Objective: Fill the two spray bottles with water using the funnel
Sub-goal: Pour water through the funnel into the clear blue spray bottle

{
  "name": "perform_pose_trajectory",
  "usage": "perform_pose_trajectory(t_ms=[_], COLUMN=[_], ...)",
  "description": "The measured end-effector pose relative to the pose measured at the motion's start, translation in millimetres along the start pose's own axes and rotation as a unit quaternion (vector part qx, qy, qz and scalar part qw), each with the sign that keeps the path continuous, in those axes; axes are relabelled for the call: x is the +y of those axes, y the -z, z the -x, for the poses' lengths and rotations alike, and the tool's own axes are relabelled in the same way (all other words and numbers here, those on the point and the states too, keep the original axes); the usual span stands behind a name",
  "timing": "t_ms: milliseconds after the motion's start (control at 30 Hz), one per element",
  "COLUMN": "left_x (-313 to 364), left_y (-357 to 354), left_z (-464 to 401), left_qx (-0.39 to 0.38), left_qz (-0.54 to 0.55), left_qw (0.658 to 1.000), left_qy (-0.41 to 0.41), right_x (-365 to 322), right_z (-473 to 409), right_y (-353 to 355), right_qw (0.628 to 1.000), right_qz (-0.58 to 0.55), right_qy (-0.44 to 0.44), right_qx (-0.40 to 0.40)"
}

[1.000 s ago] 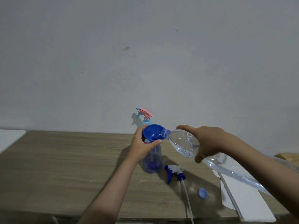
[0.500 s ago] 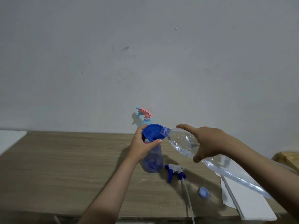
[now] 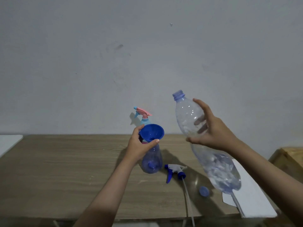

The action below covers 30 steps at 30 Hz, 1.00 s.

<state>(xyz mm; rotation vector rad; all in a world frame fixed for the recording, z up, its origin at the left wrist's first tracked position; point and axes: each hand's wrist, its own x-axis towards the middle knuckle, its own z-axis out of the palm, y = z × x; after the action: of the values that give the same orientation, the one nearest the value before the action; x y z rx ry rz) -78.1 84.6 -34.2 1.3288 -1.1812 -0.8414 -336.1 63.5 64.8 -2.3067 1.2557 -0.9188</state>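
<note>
A clear blue-tinted spray bottle (image 3: 152, 161) stands open on the wooden table (image 3: 65, 169), with a blue funnel (image 3: 152, 132) set in its neck. My left hand (image 3: 141, 146) grips the funnel's stem and the bottle's neck. My right hand (image 3: 211, 130) holds a large clear water bottle (image 3: 218, 167), tilted with its open mouth up and away from the funnel, water pooled at its lower end. A second spray bottle with a pink and blue trigger head (image 3: 142, 115) stands behind the funnel, mostly hidden.
A white and blue trigger sprayer head (image 3: 175, 172) with its long tube lies on the table to the right of the bottle. A blue cap (image 3: 204, 191) lies near it. White flat boards (image 3: 252, 199) lie at the table's right end, a wooden box (image 3: 290, 159) beyond.
My right hand lifted the water bottle's mouth out of the funnel and swung it upward, so pouring has stopped. My left hand stays on the funnel.
</note>
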Motion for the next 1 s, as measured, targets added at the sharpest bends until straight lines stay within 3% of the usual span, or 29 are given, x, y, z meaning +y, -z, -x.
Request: perform_pose_trajectory(t_ms=[200,500,700,800,900,1000], left_x=[0,-4,-4,-7,-10,-13], left_y=[-2,-4,-4,-5,-5,-5], left_z=[0,-1,0,2,0,2], left_qx=[0.013,0.015,0.005,0.007,0.012,0.032], left_qz=[-0.005,0.016,0.030,0.045,0.062,0.041], left_qw=[1.000,1.000,1.000,0.999,0.998,0.999], left_qy=[-0.003,0.001,-0.001,-0.004,-0.006,-0.006], right_x=[41,86,97,96,80,42], right_z=[-10,-3,-1,0,6,6], right_y=[-10,-53,-60,-65,-69,-79], right_qw=[0.984,0.952,0.948,0.929,0.880,0.864], right_qz=[-0.077,-0.134,-0.126,-0.027,0.120,0.113], right_qy=[0.003,-0.036,-0.028,-0.036,0.046,0.214], right_qx=[0.162,0.274,0.291,0.367,0.457,0.441])
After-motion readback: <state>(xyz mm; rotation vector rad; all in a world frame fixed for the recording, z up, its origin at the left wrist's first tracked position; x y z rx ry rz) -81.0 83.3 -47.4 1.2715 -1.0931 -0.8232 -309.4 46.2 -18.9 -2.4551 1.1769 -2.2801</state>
